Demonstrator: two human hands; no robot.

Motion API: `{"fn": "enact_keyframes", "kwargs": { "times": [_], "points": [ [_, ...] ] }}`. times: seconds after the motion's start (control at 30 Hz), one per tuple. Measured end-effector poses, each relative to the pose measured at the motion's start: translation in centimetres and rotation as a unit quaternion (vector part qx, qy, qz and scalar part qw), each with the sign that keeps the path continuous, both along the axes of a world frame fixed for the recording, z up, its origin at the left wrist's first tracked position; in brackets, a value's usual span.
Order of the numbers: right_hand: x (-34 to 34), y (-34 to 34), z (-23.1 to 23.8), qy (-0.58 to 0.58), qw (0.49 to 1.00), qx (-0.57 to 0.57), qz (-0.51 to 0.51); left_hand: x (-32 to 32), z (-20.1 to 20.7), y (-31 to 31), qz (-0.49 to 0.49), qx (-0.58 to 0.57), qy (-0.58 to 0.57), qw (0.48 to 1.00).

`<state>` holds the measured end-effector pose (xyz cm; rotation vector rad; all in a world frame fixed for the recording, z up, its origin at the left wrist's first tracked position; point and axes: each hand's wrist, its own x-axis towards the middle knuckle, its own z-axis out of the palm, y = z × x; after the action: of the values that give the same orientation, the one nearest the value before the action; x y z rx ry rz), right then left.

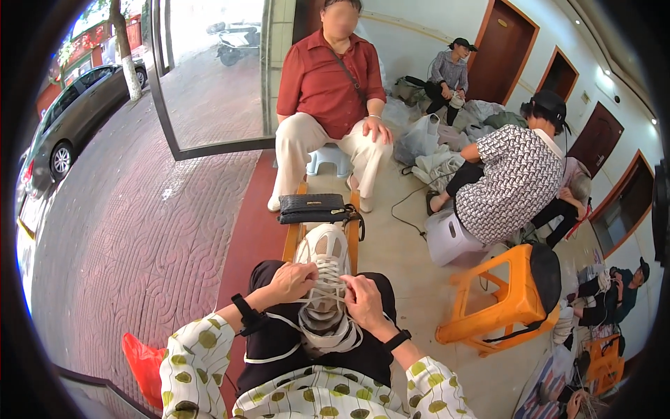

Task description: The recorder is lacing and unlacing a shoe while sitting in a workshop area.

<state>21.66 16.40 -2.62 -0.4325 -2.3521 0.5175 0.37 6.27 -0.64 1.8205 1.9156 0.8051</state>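
Observation:
A white sneaker (323, 241) with grey-beige panels rests between my knees, its toe pointing away from me. Pale shoelace (328, 269) crosses its tongue in several rows. My left hand (292, 282) is closed in a pinch on the lace at the shoe's left side. On the other side, my right hand (364, 299) pinches a lace strand near the eyelets, fingers bent. The fingertips partly hide the thin strands. Just beyond the toe, a black textured clutch bag (312, 207) lies across a wooden frame (290, 241).
A person in a red shirt (328, 84) sits facing me on a blue stool (329, 160). At right stand an orange plastic stool (488, 297) and a person on a pale plastic seat (452, 241). Bags (422, 136) lie behind. A red plastic bag (143, 366) is at lower left.

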Motion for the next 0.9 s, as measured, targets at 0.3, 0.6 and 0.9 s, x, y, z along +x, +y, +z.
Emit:
{"fn": "enact_keyframes", "kwargs": {
  "times": [0.3,0.6,0.9],
  "points": [
    [0.1,0.0,0.2,-0.038,0.999,-0.008,0.012,0.8,0.2,-0.7,0.020,0.032,0.012,0.999],
    [-0.4,0.1,0.8,-0.109,0.993,0.039,0.024,1.0,0.2,-0.7,-0.021,0.032,0.122,0.992],
    [-0.1,-0.3,0.4,-0.115,0.992,0.039,0.016,0.4,-0.1,-2.1,-0.021,0.032,0.118,0.992]
  ]
}}
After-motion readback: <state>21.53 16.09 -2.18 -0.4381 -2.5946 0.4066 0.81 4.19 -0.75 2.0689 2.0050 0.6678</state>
